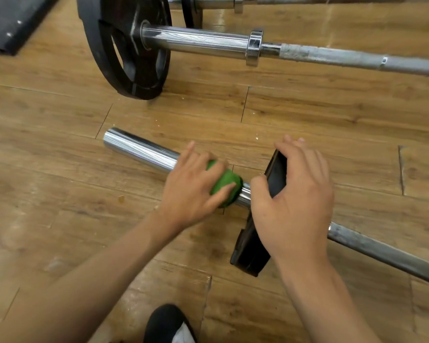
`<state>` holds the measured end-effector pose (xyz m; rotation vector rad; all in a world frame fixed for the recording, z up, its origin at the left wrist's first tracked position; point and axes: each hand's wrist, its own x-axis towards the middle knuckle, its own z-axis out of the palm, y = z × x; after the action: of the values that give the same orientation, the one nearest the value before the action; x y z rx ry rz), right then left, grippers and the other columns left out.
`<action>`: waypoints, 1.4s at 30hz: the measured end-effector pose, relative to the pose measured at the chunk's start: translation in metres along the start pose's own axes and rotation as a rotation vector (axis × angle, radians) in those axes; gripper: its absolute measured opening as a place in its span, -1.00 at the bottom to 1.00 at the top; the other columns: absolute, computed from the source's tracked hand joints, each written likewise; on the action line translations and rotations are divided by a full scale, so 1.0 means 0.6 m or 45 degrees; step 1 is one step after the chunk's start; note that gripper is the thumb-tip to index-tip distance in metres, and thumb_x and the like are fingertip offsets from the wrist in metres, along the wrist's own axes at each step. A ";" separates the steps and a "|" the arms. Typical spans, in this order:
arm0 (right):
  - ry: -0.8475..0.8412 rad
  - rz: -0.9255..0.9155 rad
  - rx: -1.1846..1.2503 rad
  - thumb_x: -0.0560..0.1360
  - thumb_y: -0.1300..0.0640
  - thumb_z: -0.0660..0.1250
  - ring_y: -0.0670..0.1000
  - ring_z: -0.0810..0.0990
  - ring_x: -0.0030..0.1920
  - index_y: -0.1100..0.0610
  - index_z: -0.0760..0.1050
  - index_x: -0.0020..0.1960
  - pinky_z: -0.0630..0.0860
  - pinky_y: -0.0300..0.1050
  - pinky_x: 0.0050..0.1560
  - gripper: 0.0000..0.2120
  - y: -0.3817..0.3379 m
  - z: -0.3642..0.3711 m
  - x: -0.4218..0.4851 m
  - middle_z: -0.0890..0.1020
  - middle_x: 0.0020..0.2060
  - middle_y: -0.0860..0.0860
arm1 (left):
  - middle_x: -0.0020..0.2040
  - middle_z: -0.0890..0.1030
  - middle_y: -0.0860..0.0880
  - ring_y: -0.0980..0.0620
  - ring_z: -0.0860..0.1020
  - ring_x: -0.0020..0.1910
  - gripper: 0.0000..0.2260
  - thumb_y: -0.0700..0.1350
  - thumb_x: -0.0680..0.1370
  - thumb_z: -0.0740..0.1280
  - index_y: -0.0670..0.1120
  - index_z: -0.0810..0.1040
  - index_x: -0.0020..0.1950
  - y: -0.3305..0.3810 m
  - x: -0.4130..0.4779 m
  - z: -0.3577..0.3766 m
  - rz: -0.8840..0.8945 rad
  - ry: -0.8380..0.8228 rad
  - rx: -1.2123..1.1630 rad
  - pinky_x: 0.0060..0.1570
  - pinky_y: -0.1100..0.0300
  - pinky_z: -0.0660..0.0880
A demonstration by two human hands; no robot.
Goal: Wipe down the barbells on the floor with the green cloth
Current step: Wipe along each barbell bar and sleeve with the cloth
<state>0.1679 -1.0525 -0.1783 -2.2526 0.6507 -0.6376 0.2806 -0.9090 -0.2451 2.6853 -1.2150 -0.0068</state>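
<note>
Down on the wood-plank floor (60, 169) the nearest barbell (139, 149), a steel bar with a bright chrome sleeve, lies slanting from upper left to lower right; the person's left hand (191, 191) is clenched round the bunched green cloth (224, 183), which wraps the sleeve just beside a small black rubber weight plate (252, 253) threaded on the same bar; the right hand (297, 201) grasps that plate, fingers hooked over its top edge and thumb against the face nearest the cloth; beyond them a second barbell (198, 42) rests on a large black weight plate (124, 45) standing on edge, its dull grey shaft running off to the right; a third bar (216, 1) shows at the top edge; a dark mat (10, 18) fills the upper left corner; a black shoe (166, 323) pokes in at the bottom.
</note>
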 end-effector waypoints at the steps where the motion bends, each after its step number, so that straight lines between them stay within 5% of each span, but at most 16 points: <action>1: 0.010 0.007 0.001 0.43 0.01 0.18 0.09 0.41 0.48 0.22 0.55 0.35 0.34 0.19 0.48 -0.44 0.000 0.001 0.000 0.58 0.36 0.07 | 0.08 0.62 -0.11 -0.12 0.56 0.16 -0.50 0.24 0.67 0.10 -0.10 0.63 0.23 -0.024 0.001 -0.008 -0.096 0.021 0.045 0.62 -0.17 0.07; 4: 0.041 0.027 0.022 0.43 0.02 0.19 0.10 0.43 0.47 0.23 0.56 0.34 0.35 0.19 0.49 -0.44 -0.004 0.005 -0.001 0.59 0.35 0.07 | 0.02 0.59 -0.11 -0.15 0.51 0.12 -0.52 0.23 0.64 0.13 -0.11 0.63 0.14 -0.022 0.004 -0.018 -0.285 0.039 0.011 0.53 -0.12 0.20; 6: 0.029 0.026 0.028 0.42 0.03 0.21 0.10 0.44 0.46 0.22 0.58 0.32 0.37 0.20 0.47 -0.46 -0.006 0.002 -0.002 0.60 0.33 0.07 | 0.01 0.57 -0.11 -0.15 0.50 0.10 -0.55 0.16 0.65 0.11 -0.14 0.63 0.12 0.037 0.008 0.000 -0.176 0.039 -0.133 0.38 -0.12 0.36; 11: -0.073 0.038 -0.061 0.41 0.00 0.22 0.08 0.44 0.45 0.17 0.58 0.31 0.38 0.27 0.43 -0.47 -0.007 -0.011 0.011 0.59 0.34 0.03 | 0.03 0.61 -0.10 -0.14 0.56 0.07 -0.57 0.09 0.68 0.05 -0.13 0.62 0.15 0.060 0.011 0.005 0.078 -0.002 -0.201 0.45 -0.13 0.33; 15: -0.130 0.065 -0.106 0.42 0.04 0.25 0.05 0.43 0.39 0.14 0.56 0.29 0.33 0.23 0.45 -0.53 -0.029 -0.020 0.007 0.58 0.28 0.01 | -0.01 0.60 0.01 -0.05 0.56 0.08 -0.64 0.15 0.63 0.10 -0.02 0.60 0.05 -0.052 0.004 -0.024 -0.260 0.059 0.021 0.51 -0.15 0.20; 18: -0.236 0.106 -0.390 0.51 0.04 0.27 0.02 0.36 0.13 0.02 0.41 0.10 0.26 0.12 0.33 -0.82 -0.050 -0.028 0.039 0.44 0.04 -0.08 | -0.07 0.60 -0.02 -0.09 0.55 0.03 -0.65 0.14 0.58 0.15 -0.06 0.61 -0.04 -0.061 -0.003 -0.031 -0.354 0.070 -0.009 0.49 -0.12 0.22; 23: -0.562 0.233 -0.583 0.59 -0.01 0.21 0.14 0.34 0.38 0.12 0.44 0.39 0.26 0.10 0.44 -0.58 -0.057 -0.022 0.064 0.47 0.32 0.07 | -0.08 0.54 -0.14 -0.17 0.49 -0.05 -0.67 0.07 0.57 0.19 -0.15 0.60 0.00 0.072 -0.031 0.009 -0.073 0.063 -0.168 0.17 -0.11 0.40; 28: -0.598 0.253 -0.544 0.57 -0.08 0.26 0.12 0.35 0.39 0.04 0.51 0.38 0.29 0.11 0.45 -0.58 -0.045 -0.042 0.054 0.47 0.26 0.04 | -0.06 0.54 -0.13 -0.17 0.50 -0.03 -0.66 0.10 0.60 0.17 -0.12 0.59 0.03 0.066 -0.048 0.005 0.026 -0.001 -0.082 0.24 -0.11 0.39; 35: -0.571 0.381 -0.318 0.55 0.00 0.29 0.06 0.40 0.18 0.11 0.50 0.28 0.30 -0.03 0.22 -0.65 -0.027 -0.041 0.030 0.31 0.04 -0.08 | -0.13 0.57 -0.03 -0.13 0.56 -0.05 -0.66 0.13 0.58 0.17 -0.09 0.58 -0.08 -0.058 -0.068 -0.036 -0.290 0.015 0.043 0.27 -0.06 0.36; 42: -0.540 0.386 -0.295 0.51 0.03 0.31 0.10 0.43 0.28 0.01 0.45 0.21 0.34 -0.03 0.24 -0.73 -0.041 -0.042 0.018 0.34 0.08 -0.08 | -0.09 0.58 -0.06 -0.10 0.51 -0.14 -0.65 0.09 0.64 0.13 -0.09 0.60 0.02 0.082 -0.062 0.006 0.120 -0.001 -0.188 -0.08 -0.02 0.35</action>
<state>0.1672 -1.0556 -0.1413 -2.3283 0.8550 0.0697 0.2193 -0.9136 -0.2429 2.5005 -1.2867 -0.0806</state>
